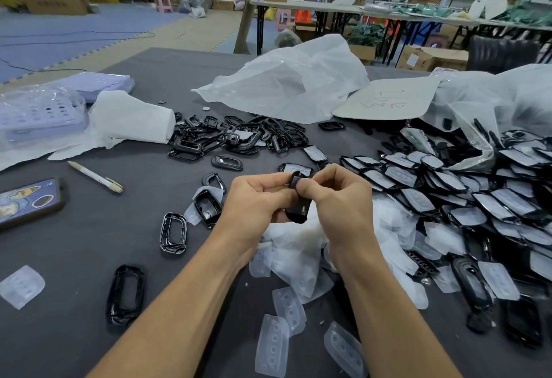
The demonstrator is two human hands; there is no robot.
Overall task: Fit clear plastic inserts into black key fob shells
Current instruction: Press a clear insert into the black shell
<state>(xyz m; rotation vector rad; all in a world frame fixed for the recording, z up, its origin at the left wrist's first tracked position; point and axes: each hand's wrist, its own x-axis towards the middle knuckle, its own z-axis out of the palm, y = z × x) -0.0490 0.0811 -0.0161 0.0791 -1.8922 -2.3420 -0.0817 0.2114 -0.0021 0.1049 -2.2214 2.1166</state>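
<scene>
My left hand [254, 201] and my right hand [337, 201] meet above the middle of the table, both gripping one black key fob shell [298, 207] held upright between the thumbs and fingers. Any insert inside it is hidden by my fingers. Under my hands lies a heap of clear plastic inserts [298, 255], with more loose inserts [273, 344] nearer to me. Empty black shells [173, 232] lie to the left, and a pile of shells [233, 135] sits farther back. A large spread of shells with inserts fitted [463, 198] covers the right side.
The dark grey table [89, 243] also holds a phone [27, 201] at the left edge, a white pen [95, 176], white tissue [128, 120], lilac trays in plastic [38, 114], crumpled clear bags [286, 81] and a cardboard sheet [388, 99].
</scene>
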